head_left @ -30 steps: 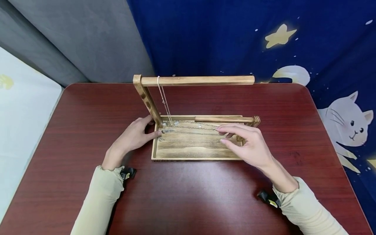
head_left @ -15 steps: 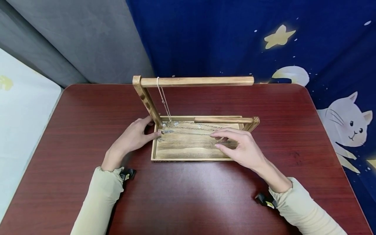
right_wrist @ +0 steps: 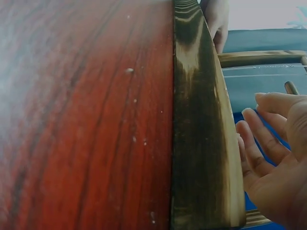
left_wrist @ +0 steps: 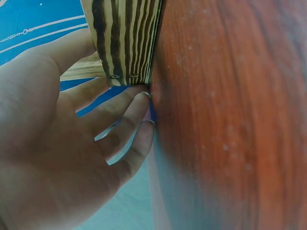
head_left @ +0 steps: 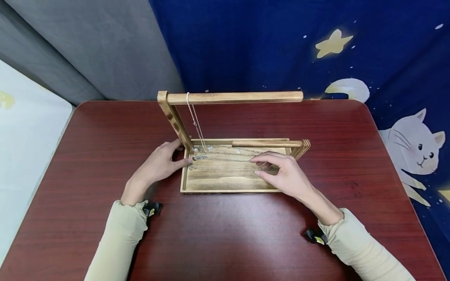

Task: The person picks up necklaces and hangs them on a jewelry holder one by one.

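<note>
A wooden necklace stand point(head_left: 230, 191) with a shallow tray base stands on the table. My left hand point(head_left: 154, 164) holds its left end, thumb at the tray's rim and fingers behind the post. In the left wrist view, fingers spread around the striped wooden end point(left_wrist: 125, 43). Several thin chain necklaces point(head_left: 225, 159) lie side by side across the tray, pendants to the left. One necklace point(head_left: 195, 123) hangs from the upper bar point(head_left: 235, 98), near the post. My right hand point(head_left: 286, 173) hovers over the tray's right part, thumb and fingertips apart, close over the chains.
A shorter, lower bar point(head_left: 267, 144) runs along the tray's back right, borne by a short post point(head_left: 302, 148). The stand sits on a dark red wooden table point(head_left: 225, 234). Behind the table hang grey and blue curtains point(head_left: 242, 47).
My right hand has moved left and slightly down over the tray, mostly in the first half second. My left hand, the stand and the hanging necklace stay in place.
</note>
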{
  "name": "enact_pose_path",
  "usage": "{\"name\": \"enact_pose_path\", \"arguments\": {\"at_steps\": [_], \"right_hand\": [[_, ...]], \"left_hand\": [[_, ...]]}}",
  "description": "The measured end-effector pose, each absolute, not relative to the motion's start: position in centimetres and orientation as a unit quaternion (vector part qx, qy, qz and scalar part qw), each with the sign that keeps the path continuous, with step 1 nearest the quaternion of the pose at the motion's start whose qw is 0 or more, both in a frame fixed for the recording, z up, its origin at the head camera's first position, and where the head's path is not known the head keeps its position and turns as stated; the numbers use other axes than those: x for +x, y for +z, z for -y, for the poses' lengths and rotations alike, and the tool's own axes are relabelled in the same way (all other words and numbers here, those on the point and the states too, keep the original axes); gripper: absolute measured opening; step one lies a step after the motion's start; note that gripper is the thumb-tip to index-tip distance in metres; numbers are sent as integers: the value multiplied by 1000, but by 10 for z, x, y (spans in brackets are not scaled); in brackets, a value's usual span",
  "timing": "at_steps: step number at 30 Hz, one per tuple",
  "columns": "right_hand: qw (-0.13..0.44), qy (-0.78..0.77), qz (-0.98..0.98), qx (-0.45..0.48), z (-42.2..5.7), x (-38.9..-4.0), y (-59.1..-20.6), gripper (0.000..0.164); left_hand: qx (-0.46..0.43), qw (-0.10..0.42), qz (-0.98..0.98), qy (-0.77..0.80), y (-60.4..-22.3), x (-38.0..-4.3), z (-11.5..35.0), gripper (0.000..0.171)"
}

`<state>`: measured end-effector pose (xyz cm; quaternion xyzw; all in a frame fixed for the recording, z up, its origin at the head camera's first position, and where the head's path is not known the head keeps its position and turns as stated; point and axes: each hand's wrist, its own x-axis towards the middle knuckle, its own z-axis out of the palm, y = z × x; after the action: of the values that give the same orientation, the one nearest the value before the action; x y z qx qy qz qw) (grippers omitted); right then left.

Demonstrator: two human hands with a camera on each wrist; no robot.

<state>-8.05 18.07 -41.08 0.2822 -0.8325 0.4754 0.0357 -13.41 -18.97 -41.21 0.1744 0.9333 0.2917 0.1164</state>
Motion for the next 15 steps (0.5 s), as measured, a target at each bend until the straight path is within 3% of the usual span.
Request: {"name": "enact_pose_path", "arguments": {"at_steps": [15], "right_hand": [[26,427,867,256,-174,-84,-417,31]], "left_hand": [[179,117,-934,287,-415,-135,191,49]]}}
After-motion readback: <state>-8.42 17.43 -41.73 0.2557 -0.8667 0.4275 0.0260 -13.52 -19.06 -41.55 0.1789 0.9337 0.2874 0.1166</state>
